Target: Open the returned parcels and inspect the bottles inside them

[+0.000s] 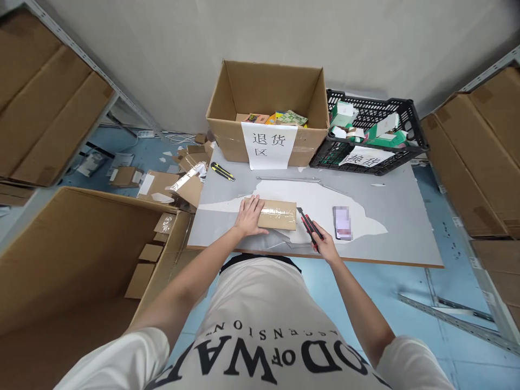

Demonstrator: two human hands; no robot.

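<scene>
A small brown cardboard box with shiny clear tape on top lies on the grey table. My left hand holds its left end, the fingers over the far part and the thumb along the near edge. In my right hand is a black and red utility knife, its tip close to the box's right end. Just right of that hand lies a phone with a lit, blurred screen. Another utility knife, yellow and black, rests at the table's left side.
Behind stand a large open carton with small packages and a black crate of green and white boxes. A big open carton is at the left, near cardboard scraps. Shelves with cartons flank the table, whose covering is torn.
</scene>
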